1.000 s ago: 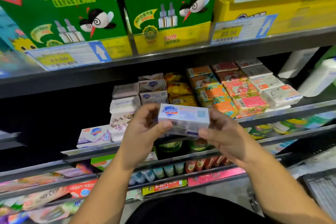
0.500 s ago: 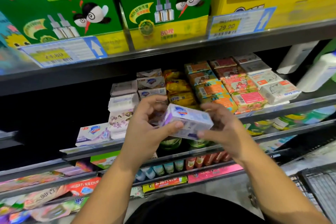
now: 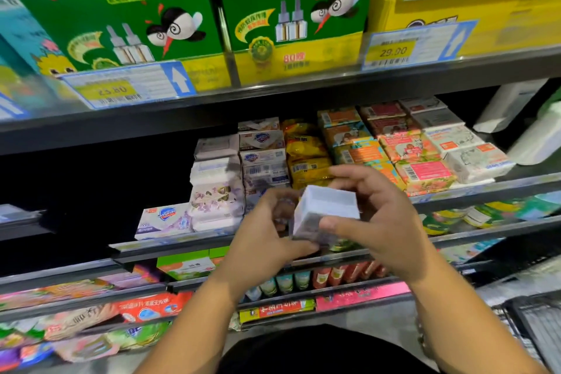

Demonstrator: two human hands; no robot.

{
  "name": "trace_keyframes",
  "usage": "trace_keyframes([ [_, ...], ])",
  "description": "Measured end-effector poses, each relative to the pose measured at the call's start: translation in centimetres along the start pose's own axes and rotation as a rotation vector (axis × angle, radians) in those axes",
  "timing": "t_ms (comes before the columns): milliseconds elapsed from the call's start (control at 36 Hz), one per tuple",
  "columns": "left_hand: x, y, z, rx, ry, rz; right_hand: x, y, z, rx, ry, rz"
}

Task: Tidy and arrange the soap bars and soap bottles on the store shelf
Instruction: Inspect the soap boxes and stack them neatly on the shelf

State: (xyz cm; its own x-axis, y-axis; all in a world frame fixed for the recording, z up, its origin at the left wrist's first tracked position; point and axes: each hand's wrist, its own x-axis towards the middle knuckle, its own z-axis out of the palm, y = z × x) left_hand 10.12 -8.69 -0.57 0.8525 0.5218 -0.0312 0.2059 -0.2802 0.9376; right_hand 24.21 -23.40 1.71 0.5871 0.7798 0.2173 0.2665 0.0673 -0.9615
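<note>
My left hand (image 3: 267, 237) and right hand (image 3: 373, 222) hold one pale soap box (image 3: 326, 209) in the air, just in front of the shelf (image 3: 170, 244). The left grips it from below and the side. The right pinches it, thumb on the near face, fingers behind. A second ago its long logo face was toward me; now a short end faces me. I judge this readies it to slide end-first among the matching boxes (image 3: 262, 158) behind. It is not yet shelved.
</note>
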Motion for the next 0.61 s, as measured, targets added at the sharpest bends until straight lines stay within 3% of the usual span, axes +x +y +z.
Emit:
trace_keyframes([
  [111,0.1,0.8,-1.2,-0.368,0.095,-0.013,0.7,0.2,-1.1,0.213,0.067,0.124],
  [194,0.3,1.6,-0.9,-0.555,0.229,-0.050,0.7,0.4,-0.9,0.216,-0.020,0.270],
  [278,0.6,1.9,-0.7,-0.486,0.271,-0.247,0.5,0.9,0.1,0.179,-0.104,0.450],
  [361,0.7,1.7,-1.2,-0.309,0.114,-0.425,0.4,1.5,0.7,0.164,-0.120,0.615],
  [500,0.8,1.7,-2.1,-0.134,0.019,-0.406,1.4,1.6,0.5,0.099,-0.142,0.687],
  [611,1.2,2.0,-3.0,-0.248,0.063,-0.364,2.5,0.1,0.7,0.221,-0.129,0.615],
])
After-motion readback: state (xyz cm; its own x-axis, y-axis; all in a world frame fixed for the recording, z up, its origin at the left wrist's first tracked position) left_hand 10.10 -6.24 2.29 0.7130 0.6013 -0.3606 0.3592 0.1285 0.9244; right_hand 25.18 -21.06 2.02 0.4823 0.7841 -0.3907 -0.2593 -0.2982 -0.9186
